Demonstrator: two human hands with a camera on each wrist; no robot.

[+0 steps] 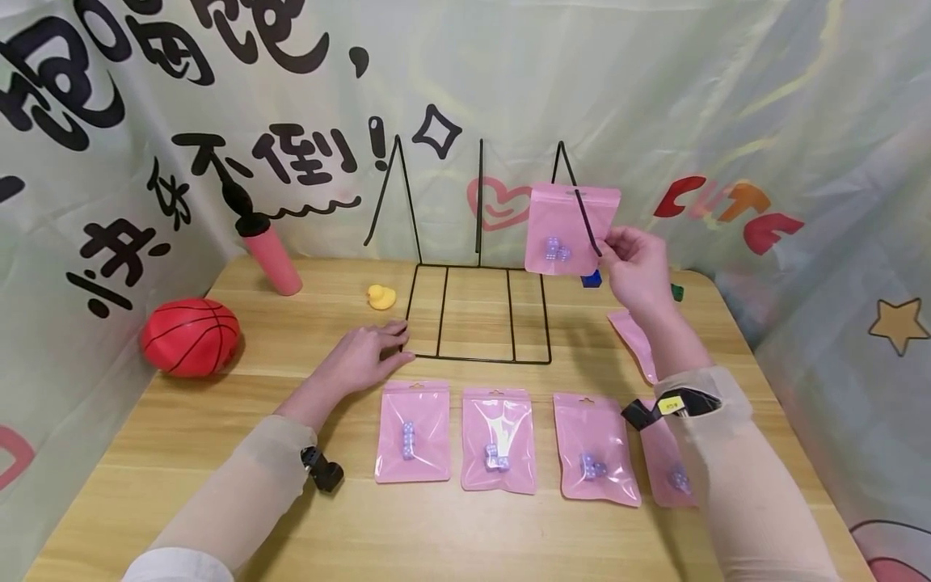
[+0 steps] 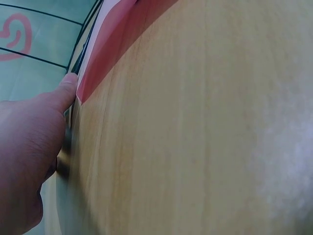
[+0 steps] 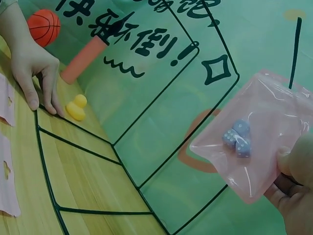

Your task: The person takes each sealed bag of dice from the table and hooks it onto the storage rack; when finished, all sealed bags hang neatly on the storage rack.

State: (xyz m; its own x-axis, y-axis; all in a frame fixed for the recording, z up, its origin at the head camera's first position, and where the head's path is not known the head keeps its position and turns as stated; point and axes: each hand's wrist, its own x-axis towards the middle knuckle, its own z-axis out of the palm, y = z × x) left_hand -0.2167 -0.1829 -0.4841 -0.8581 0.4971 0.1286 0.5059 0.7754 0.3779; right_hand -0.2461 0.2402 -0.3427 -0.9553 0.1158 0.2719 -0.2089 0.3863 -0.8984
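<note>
My right hand [image 1: 638, 267] pinches the right edge of a pink zip bag [image 1: 541, 222] with lilac dice [image 3: 239, 139] inside. The bag is at the right prong of a black wire rack [image 1: 476, 358]; the prong's front part passes before it in the head view. At the rack's front left base corner, my left hand [image 1: 364, 356] rests with its fingertips and thumb on the wire. In front of the rack lie a left pink bag [image 1: 432, 412], a middle one [image 1: 476, 420], and a right one [image 1: 611, 428], each with dice. The right forearm partly hides another pink bag [image 1: 655, 461].
One more pink bag [image 1: 634, 343] lies right of the rack. A yellow rubber duck [image 1: 381, 297], a pink cylinder with a black top [image 1: 272, 263] and a red ball [image 1: 191, 337] stand to the left. A blue block [image 1: 591, 280] and a green block [image 1: 677, 292] are back right.
</note>
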